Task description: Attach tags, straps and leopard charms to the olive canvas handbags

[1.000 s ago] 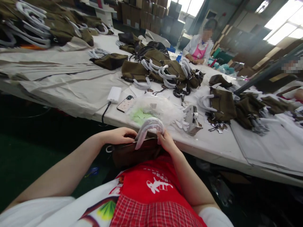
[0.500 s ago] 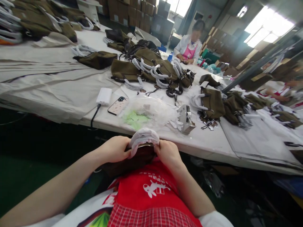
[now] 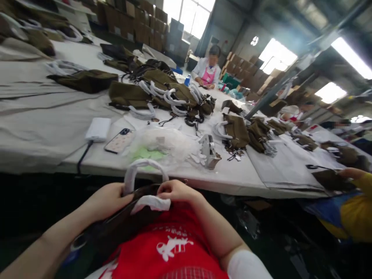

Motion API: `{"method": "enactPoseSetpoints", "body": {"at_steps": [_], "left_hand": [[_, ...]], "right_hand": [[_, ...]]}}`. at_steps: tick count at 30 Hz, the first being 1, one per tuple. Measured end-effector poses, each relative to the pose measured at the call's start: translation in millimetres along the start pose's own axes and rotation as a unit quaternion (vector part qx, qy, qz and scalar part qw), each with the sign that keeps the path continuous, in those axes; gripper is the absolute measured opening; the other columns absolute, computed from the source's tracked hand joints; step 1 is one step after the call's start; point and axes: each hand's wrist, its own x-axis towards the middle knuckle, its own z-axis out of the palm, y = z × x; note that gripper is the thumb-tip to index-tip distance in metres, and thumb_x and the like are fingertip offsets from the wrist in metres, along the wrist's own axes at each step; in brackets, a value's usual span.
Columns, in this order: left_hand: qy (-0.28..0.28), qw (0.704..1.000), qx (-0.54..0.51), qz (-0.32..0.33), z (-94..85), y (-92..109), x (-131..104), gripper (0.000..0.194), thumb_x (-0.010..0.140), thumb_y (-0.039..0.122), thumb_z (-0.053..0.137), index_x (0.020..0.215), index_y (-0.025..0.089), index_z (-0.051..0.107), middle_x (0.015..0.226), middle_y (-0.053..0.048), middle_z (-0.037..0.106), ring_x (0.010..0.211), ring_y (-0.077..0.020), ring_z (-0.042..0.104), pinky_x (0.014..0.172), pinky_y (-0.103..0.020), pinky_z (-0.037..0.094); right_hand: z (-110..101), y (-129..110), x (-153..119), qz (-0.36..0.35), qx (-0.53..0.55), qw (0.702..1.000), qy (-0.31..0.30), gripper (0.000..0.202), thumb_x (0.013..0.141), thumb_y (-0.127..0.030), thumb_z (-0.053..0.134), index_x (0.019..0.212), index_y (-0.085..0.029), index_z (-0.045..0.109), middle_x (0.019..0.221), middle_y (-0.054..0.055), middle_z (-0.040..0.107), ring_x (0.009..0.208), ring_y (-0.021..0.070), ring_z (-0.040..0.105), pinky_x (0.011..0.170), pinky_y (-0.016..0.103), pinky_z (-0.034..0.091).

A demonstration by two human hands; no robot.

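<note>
Both hands clamp a dark brown bag [image 3: 122, 228] in the lap: left hand [image 3: 109, 201] by the wrapped handle [image 3: 139, 168], right hand [image 3: 174, 190] pinching white wrapping [image 3: 151, 202]; bench [image 3: 232, 176] just ahead.

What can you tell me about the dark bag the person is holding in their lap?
The bag is dark brown and looks like soft fabric. It lies tilted across the person's lap, against the red apron, just below the table edge. It has two handles wrapped in white: one handle arches upright, the other handle is folded flat toward the apron. The left hand grips the top edge by the upright handle; the right hand presses on the folded one.
</note>
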Motion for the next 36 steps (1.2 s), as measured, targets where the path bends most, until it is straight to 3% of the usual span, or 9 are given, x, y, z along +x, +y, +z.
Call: {"method": "enactPoseSetpoints", "body": {"at_steps": [3, 6, 9, 16, 18, 23, 25, 29, 36], "left_hand": [[0.009, 0.995, 0.094, -0.040, -5.2, 5.0, -2.1, 0.027, 0.070, 0.046, 0.061, 0.078, 0.023, 0.073, 0.079, -0.004, 0.073, 0.075, -0.0259, 0.067, 0.059, -0.027, 0.042], [0.019, 0.997, 0.073, -0.021, -3.6, -1.2, -4.0, 0.018, 0.067, 0.037, 0.064, 0.075, 0.023, 0.072, 0.074, -0.004, 0.071, 0.071, -0.0240, 0.064, 0.058, -0.027, 0.036], [0.050, 0.998, -0.033, 0.007, 2.6, -11.3, -6.3, 0.011, 0.066, 0.031, 0.063, 0.065, 0.022, 0.070, 0.065, -0.002, 0.067, 0.064, -0.0208, 0.059, 0.058, -0.027, 0.033], [0.058, 0.952, -0.295, -0.047, 10.6, -31.7, -1.8, 0.028, 0.061, 0.038, 0.064, 0.076, 0.015, 0.066, 0.072, -0.006, 0.068, 0.066, -0.0199, 0.062, 0.062, -0.027, 0.045], [0.039, 0.929, -0.363, -0.058, 12.8, -31.9, -3.4, 0.033, 0.058, 0.039, 0.067, 0.079, 0.014, 0.064, 0.070, -0.005, 0.067, 0.063, -0.0188, 0.061, 0.060, -0.027, 0.047], [0.021, 0.878, -0.475, -0.053, 19.6, -25.6, -11.7, 0.034, 0.055, 0.034, 0.076, 0.079, 0.013, 0.063, 0.067, -0.003, 0.066, 0.060, -0.0149, 0.060, 0.058, -0.023, 0.046], [0.036, 0.861, -0.505, -0.054, 22.0, -23.5, -13.1, 0.035, 0.053, 0.031, 0.079, 0.079, 0.012, 0.064, 0.066, -0.003, 0.066, 0.058, -0.0149, 0.059, 0.057, -0.023, 0.045], [0.091, 0.843, -0.528, -0.054, 24.8, -20.7, -13.6, 0.035, 0.051, 0.029, 0.079, 0.078, 0.013, 0.062, 0.064, 0.000, 0.064, 0.056, -0.0127, 0.057, 0.054, -0.021, 0.043], [0.099, 0.835, -0.538, -0.064, 29.6, -11.0, -15.3, 0.037, 0.054, 0.031, 0.076, 0.084, 0.014, 0.060, 0.069, 0.000, 0.064, 0.059, -0.0149, 0.059, 0.056, -0.023, 0.044]], "right_hand": [[17.7, -24.6, -0.1, -0.078, -0.202, 0.976, 0.011, 0.030, 0.069, -0.039, 0.081, 0.093, -0.022, 0.073, 0.086, 0.002, 0.067, 0.083, 0.0208, 0.062, 0.081, 0.031, 0.048], [36.5, -38.9, 4.3, -0.163, -0.218, 0.957, 0.097, 0.034, 0.079, -0.026, 0.072, 0.112, -0.018, 0.066, 0.113, 0.009, 0.062, 0.106, 0.0226, 0.058, 0.098, 0.034, 0.045], [50.6, -45.3, 8.7, -0.150, -0.199, 0.961, 0.122, 0.028, 0.089, -0.017, 0.057, 0.116, -0.014, 0.061, 0.114, 0.011, 0.062, 0.107, 0.0212, 0.058, 0.100, 0.033, 0.044], [66.5, -62.7, -3.3, -0.247, -0.179, 0.942, -0.137, 0.020, 0.092, -0.014, 0.049, 0.090, -0.017, 0.068, 0.098, 0.003, 0.070, 0.090, 0.0168, 0.062, 0.082, 0.024, 0.045], [70.6, -64.4, -0.9, -0.215, -0.172, 0.953, -0.129, 0.020, 0.090, -0.015, 0.050, 0.080, -0.018, 0.067, 0.089, 0.002, 0.069, 0.082, 0.0160, 0.061, 0.077, 0.024, 0.044], [79.6, -54.8, 21.8, -0.076, -0.076, 0.987, 0.118, 0.018, 0.092, -0.016, 0.051, 0.097, -0.015, 0.068, 0.103, 0.008, 0.068, 0.096, 0.0186, 0.061, 0.091, 0.027, 0.045], [83.3, -50.9, 27.9, -0.080, -0.036, 0.992, 0.089, 0.021, 0.094, -0.014, 0.048, 0.103, -0.015, 0.068, 0.107, 0.009, 0.068, 0.100, 0.0190, 0.062, 0.093, 0.029, 0.045], [92.2, -46.7, 31.5, -0.068, 0.002, 0.995, -0.071, 0.024, 0.098, -0.019, 0.047, 0.097, -0.015, 0.071, 0.097, 0.007, 0.072, 0.088, 0.0190, 0.064, 0.083, 0.029, 0.047], [106.0, -36.7, 44.3, 0.082, 0.190, 0.978, -0.028, 0.013, 0.078, -0.017, 0.071, 0.088, -0.010, 0.065, 0.067, -0.001, 0.059, 0.058, 0.0118, 0.051, 0.053, 0.022, 0.037]]}}
